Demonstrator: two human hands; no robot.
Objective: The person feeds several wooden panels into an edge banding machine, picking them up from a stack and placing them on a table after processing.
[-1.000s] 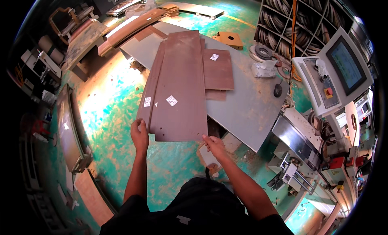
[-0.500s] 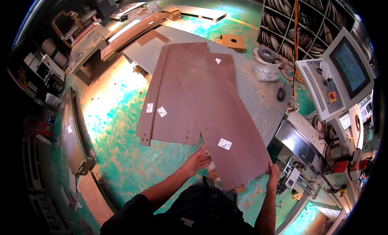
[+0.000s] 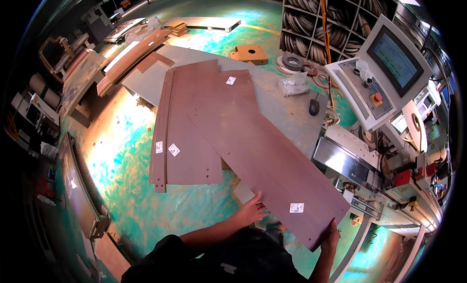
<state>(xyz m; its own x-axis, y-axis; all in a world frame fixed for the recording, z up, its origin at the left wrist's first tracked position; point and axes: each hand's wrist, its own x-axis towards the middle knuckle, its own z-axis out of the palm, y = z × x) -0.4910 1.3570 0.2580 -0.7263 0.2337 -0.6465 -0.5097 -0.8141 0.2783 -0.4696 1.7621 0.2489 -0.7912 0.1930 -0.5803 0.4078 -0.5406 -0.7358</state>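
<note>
A long brown panel [image 3: 277, 161] with a white label slants from the pile toward my body, its near end past the table edge. My right hand [image 3: 332, 236] grips its near right corner, thumb on top. My left hand [image 3: 250, 211] is at the panel's left edge, fingers stretched out and apart; whether they touch its underside is hidden. Beneath and left of it lie more brown panels [image 3: 189, 156], with labels and small drilled holes, overhanging the grey table [image 3: 287, 108]. One narrow strip [image 3: 159, 151] runs along their left side.
To the right stands a machine with a control console [image 3: 365, 88] and screen. A computer mouse [image 3: 314, 107] and a plastic-wrapped packet [image 3: 293, 84] sit on the table. Behind is a rack of coiled edging strips [image 3: 318, 27]. Boards [image 3: 80, 185] lean at left above the green floor.
The long panel has swung with its near end to the right and slid over the pile toward me. Both hands have moved right with it, and the whole view has turned right.
</note>
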